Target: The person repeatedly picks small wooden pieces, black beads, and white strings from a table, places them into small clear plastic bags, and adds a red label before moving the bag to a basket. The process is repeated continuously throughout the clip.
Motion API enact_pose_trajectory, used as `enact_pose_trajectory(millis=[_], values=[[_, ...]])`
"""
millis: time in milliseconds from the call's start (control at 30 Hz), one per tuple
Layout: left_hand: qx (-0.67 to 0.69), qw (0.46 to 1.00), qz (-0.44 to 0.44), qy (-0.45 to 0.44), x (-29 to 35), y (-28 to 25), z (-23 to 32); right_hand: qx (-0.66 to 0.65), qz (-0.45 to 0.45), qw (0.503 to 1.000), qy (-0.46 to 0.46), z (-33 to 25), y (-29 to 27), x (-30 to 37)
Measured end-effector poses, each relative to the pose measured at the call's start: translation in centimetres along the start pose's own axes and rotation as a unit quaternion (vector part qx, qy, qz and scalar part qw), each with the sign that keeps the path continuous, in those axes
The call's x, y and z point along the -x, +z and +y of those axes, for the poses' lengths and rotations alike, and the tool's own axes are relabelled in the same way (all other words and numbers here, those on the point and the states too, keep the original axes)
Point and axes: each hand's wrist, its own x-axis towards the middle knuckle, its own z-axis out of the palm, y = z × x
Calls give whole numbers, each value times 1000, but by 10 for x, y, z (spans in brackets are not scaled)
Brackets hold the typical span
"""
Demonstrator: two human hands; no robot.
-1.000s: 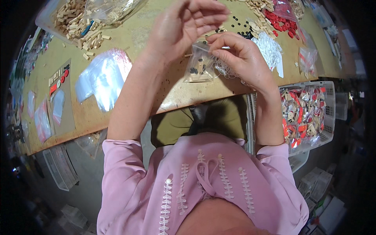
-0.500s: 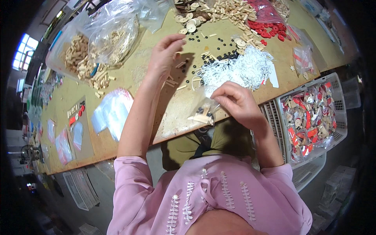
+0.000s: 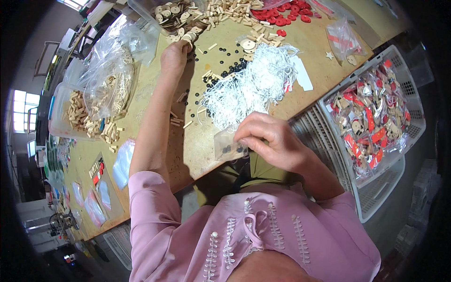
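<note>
Far forward on the left, my left hand (image 3: pixel 174 57) has its fingers closed at a small stack of round wooden discs (image 3: pixel 190 36), its fingertips pinching at the nearest ones. Close to the table's front edge, my right hand (image 3: pixel 270 141) pinches the top of a small clear plastic bag (image 3: pixel 221 143). Black beads (image 3: pixel 233 149) and pale pieces show through the bag. Just beyond it lies a tangled heap of white string (image 3: pixel 235 96). Loose black beads (image 3: pixel 224 74) and short wooden sticks (image 3: pixel 174 118) are scattered between my hands.
Red discs (image 3: pixel 286 13) and wooden pegs (image 3: pixel 230 11) are piled at the back. A plastic tub (image 3: pixel 55 115) of wooden pieces stands left, beside large clear bags (image 3: pixel 105 89). Flat empty bags (image 3: pixel 124 162) lie nearby. A crate (image 3: pixel 416 110) of filled bags sits right.
My left hand has moved forward from mid-table to the wooden discs. My right hand still holds the bag, which now hangs at a different tilt. The whole view has shifted and turned.
</note>
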Motion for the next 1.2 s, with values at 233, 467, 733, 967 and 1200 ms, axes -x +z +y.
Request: enact_pose_trajectory(millis=[233, 467, 733, 967, 1200], values=[[-15, 1000, -21, 0, 13, -11, 15, 20, 9, 1000, -11, 1, 2, -5], [150, 982, 44, -103, 28, -40, 19, 30, 17, 999, -15, -11, -3, -6], [-9, 995, 91, 31, 61, -61, 31, 20, -20, 999, 37, -24, 12, -19], [44, 997, -34, 45, 68, -45, 19, 40, -25, 998, 36, -25, 20, -15], [143, 985, -94, 13, 50, -39, -10, 24, -31, 997, 59, -29, 22, -16]])
